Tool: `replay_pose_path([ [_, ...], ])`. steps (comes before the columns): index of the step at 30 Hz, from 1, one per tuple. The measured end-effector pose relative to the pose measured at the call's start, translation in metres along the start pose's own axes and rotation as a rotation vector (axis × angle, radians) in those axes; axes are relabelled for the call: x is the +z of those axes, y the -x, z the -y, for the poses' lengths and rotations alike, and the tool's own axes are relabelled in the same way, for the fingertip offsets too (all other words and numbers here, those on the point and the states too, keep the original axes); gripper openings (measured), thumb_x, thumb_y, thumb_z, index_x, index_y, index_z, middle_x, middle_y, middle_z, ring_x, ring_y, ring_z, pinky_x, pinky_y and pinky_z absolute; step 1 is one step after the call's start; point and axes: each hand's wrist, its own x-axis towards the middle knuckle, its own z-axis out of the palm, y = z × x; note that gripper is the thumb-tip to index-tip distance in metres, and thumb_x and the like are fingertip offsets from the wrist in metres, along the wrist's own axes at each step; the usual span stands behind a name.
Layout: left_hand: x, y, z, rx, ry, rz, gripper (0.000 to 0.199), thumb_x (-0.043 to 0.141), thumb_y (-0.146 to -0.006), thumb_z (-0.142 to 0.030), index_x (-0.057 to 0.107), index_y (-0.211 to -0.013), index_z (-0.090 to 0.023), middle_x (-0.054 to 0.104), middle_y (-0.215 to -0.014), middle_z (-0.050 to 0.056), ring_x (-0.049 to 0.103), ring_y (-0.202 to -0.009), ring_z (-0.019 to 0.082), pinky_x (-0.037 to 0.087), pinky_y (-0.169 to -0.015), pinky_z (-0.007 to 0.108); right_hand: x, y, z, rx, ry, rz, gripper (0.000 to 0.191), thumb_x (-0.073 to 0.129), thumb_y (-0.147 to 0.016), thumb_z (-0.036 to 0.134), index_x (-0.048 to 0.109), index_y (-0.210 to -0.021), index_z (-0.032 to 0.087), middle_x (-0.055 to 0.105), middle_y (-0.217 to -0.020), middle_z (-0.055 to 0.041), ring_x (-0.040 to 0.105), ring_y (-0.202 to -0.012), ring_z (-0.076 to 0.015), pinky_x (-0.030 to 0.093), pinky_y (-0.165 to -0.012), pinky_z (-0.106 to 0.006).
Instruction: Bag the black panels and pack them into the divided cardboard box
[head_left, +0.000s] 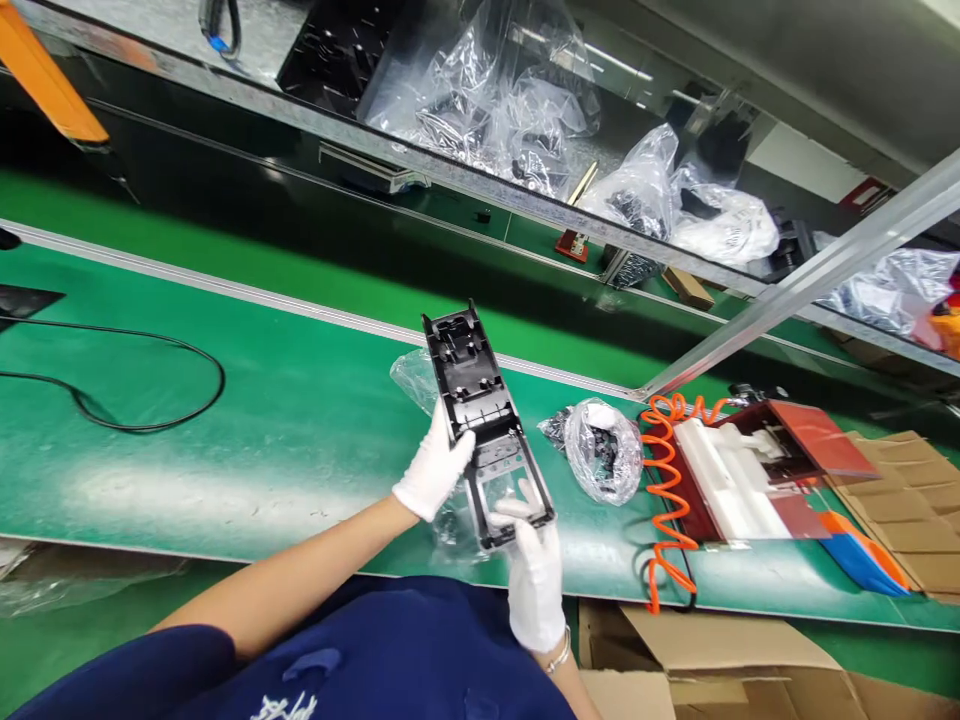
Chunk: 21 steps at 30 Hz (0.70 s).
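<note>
Black plastic housing [484, 425], long and ribbed, with an open window near its lower end: held above the green bench mat [300, 420], tilted away from the body. Left hand [433, 470], white-gloved: fingers closed narrowly on the housing's left edge at mid-length. Right hand [534, 575], white-gloved: fingers curled up around the lower end, the thumb laid at the window.

Clear plastic film [416, 378]: lies under and just behind the left fingers, partly hidden by the housing. Small clear bag [604, 450] of dark parts, possibly clips: on the mat near the right fingers, apart from them. Orange coiled hose [667, 490]: beyond that bag, beside a dark-red fixture [795, 450] bearing a white block. Black cable [150, 400]: looped well to the left of the left fingers; bare mat lies between. Cardboard box [712, 670]: below the near bench edge, just right of the right wrist. Raised shelf [450, 165] with more bags: along the far side.
</note>
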Motion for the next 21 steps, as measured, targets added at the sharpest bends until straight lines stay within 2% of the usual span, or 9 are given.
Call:
replay_pose_path([
  [2, 0.013, 0.008, 0.000, 0.030, 0.058, 0.132, 0.078, 0.060, -0.088, -0.037, 0.023, -0.155, -0.019, 0.055, -0.141, 0.015, 0.052, -0.132, 0.027, 0.035, -0.117, 0.045, -0.017, 0.001, 0.004, -0.045, -0.116, -0.119, 0.022, 0.061, -0.086, 0.038, 0.063, -0.102, 0.023, 0.064, -0.080, -0.0023, 0.064, -0.073, -0.0192, 0.059, -0.083, -0.042],
  [4, 0.017, 0.008, 0.003, 0.046, 0.009, 0.317, 0.077, 0.060, -0.087, -0.039, 0.027, -0.154, -0.017, 0.066, -0.122, 0.014, 0.064, -0.112, 0.026, 0.047, -0.105, 0.043, -0.043, 0.002, 0.009, -0.076, -0.218, -0.192, 0.018, 0.062, -0.082, 0.033, 0.061, -0.098, 0.026, 0.049, -0.064, 0.0052, 0.052, -0.056, -0.0154, 0.059, -0.081, -0.044],
  [7, 0.004, -0.017, 0.013, 0.136, -0.366, 0.554, 0.057, 0.049, -0.091, -0.041, 0.049, -0.143, -0.018, 0.072, -0.105, 0.012, 0.068, -0.094, 0.026, 0.053, -0.092, 0.042, -0.093, 0.007, 0.017, -0.091, -0.281, -0.329, 0.016, 0.064, -0.076, 0.028, 0.059, -0.090, 0.026, 0.036, -0.059, 0.0087, 0.042, -0.050, -0.0112, 0.059, -0.083, -0.042],
  [8, -0.004, -0.031, 0.017, 0.189, -0.538, 0.563, 0.049, 0.046, -0.092, -0.039, 0.057, -0.135, -0.019, 0.071, -0.109, 0.013, 0.066, -0.100, 0.027, 0.051, -0.095, 0.044, -0.111, 0.011, 0.019, -0.088, -0.284, -0.384, 0.018, 0.065, -0.074, 0.027, 0.059, -0.090, 0.025, 0.038, -0.061, 0.0085, 0.041, -0.050, -0.0104, 0.059, -0.081, -0.040],
  [10, -0.024, -0.064, 0.029, 0.266, -0.841, 0.463, 0.042, 0.042, -0.092, -0.035, 0.063, -0.125, -0.019, 0.064, -0.129, 0.015, 0.057, -0.122, 0.030, 0.042, -0.107, 0.046, -0.142, 0.022, 0.023, -0.076, -0.271, -0.479, 0.023, 0.067, -0.070, 0.027, 0.061, -0.091, 0.024, 0.043, -0.065, 0.0072, 0.041, -0.049, -0.0098, 0.059, -0.074, -0.036],
  [13, -0.056, -0.108, 0.044, 0.151, -1.078, 0.309, 0.046, 0.047, -0.089, -0.037, 0.060, -0.126, -0.012, 0.049, -0.145, 0.024, 0.040, -0.137, 0.039, 0.032, -0.112, 0.056, -0.174, 0.041, 0.028, -0.056, -0.275, -0.553, 0.029, 0.071, -0.065, 0.026, 0.063, -0.092, 0.024, 0.046, -0.067, 0.0066, 0.039, -0.046, -0.0090, 0.059, -0.068, -0.037],
  [15, -0.070, -0.124, 0.045, 0.044, -1.192, 0.283, 0.051, 0.049, -0.088, -0.039, 0.059, -0.127, -0.008, 0.048, -0.145, 0.028, 0.041, -0.137, 0.042, 0.034, -0.109, 0.059, -0.182, 0.052, 0.031, -0.040, -0.318, -0.572, 0.028, 0.072, -0.064, 0.026, 0.063, -0.090, 0.023, 0.043, -0.063, 0.0077, 0.035, -0.044, -0.0077, 0.057, -0.065, -0.036],
  [18, -0.071, -0.122, 0.033, 0.072, -1.126, 0.220, 0.054, 0.045, -0.091, -0.042, 0.057, -0.132, -0.009, 0.051, -0.144, 0.026, 0.046, -0.134, 0.041, 0.036, -0.109, 0.057, -0.179, 0.061, 0.036, -0.043, -0.365, -0.577, 0.027, 0.073, -0.064, 0.028, 0.062, -0.088, 0.021, 0.039, -0.060, 0.0091, 0.030, -0.042, -0.0060, 0.053, -0.060, -0.032],
  [21, -0.052, -0.094, 0.016, 0.037, -0.678, 0.246, 0.064, 0.035, -0.095, -0.055, 0.050, -0.142, -0.014, 0.062, -0.133, 0.019, 0.059, -0.123, 0.034, 0.042, -0.108, 0.053, -0.172, 0.060, 0.038, -0.018, -0.428, -0.512, 0.029, 0.074, -0.062, 0.028, 0.059, -0.086, 0.020, 0.029, -0.057, 0.0111, 0.022, -0.042, -0.0049, 0.046, -0.055, -0.027],
])
